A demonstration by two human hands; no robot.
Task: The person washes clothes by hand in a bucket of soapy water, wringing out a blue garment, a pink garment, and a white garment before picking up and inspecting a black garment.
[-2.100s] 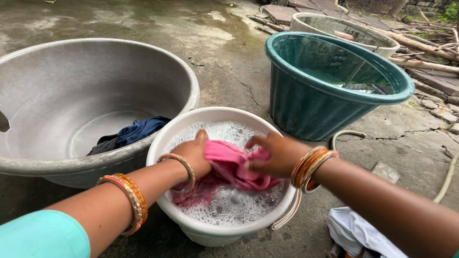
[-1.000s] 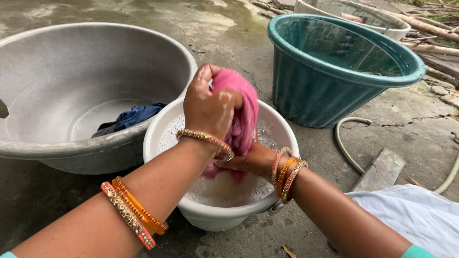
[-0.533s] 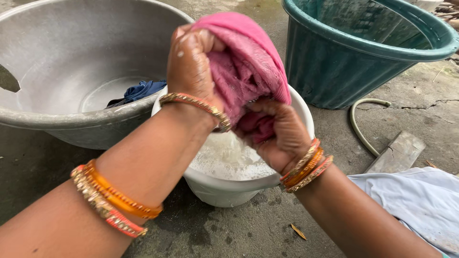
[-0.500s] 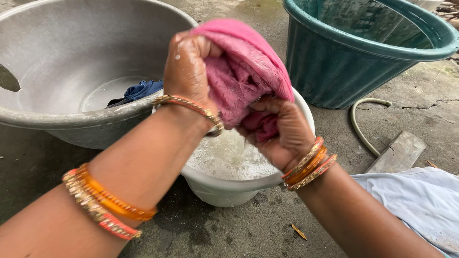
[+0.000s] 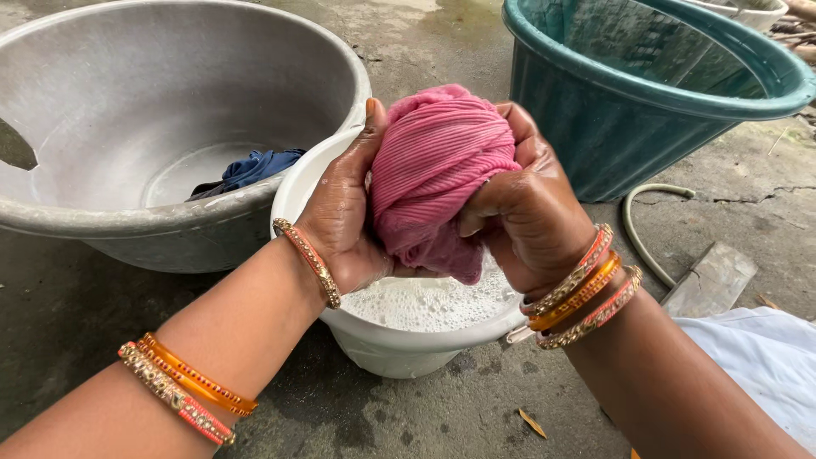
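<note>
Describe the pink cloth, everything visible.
The pink cloth is a ribbed, finely pleated fabric, wet-looking, bunched into a tight rounded wad with a darker twisted tail hanging from its underside. It is held in the air above the white bucket of soapy water, not touching the suds. The left hand cups its left side, thumb up along the edge; the right hand grips its right side with fingers wrapped over the top. No print or seam can be made out.

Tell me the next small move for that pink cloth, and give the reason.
Probably squeeze it once more where it is: the left hand and right hand clamp the balled pink cloth above the white bucket of suds, so runoff falls back in.
</note>
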